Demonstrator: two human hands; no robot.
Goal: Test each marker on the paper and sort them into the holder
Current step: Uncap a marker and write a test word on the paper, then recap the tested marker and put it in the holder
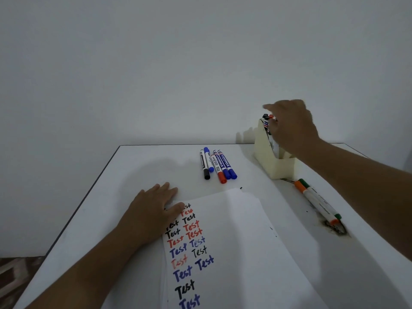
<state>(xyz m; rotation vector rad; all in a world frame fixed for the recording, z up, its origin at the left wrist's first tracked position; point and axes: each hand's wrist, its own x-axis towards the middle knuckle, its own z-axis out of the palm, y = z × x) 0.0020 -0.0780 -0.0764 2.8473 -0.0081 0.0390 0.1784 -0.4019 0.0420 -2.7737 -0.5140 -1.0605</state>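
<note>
We see a plain pale wall (156, 63) behind a white rectangular table (138, 170) with a dark edge. On the table lies a stack of white paper sheets (240, 230), and on the top sheet we count about fifteen times the word "Test", written in black, red and blue.

The left hand (153, 208) rests flat on the upper left corner of the paper, the fingers straight and the thumb on the sheet; it holds nothing. The right hand (289, 123) is over the cream rectangular holder (272, 161), which stands at the far right side of the table. Its fingers are among the marker tops that stand in the holder (266, 118); the hand is blurred, and we cannot tell if it pinches one of them or how many stand there.

Between the paper and the far edge lie five markers side by side, touching: one with black cap (204, 166), three with blue caps (208, 160), and one with red cap (218, 168). Right of the paper, near the holder, lie two white markers close together, one with orange ends (312, 200) and one with green ends (321, 198).
</note>
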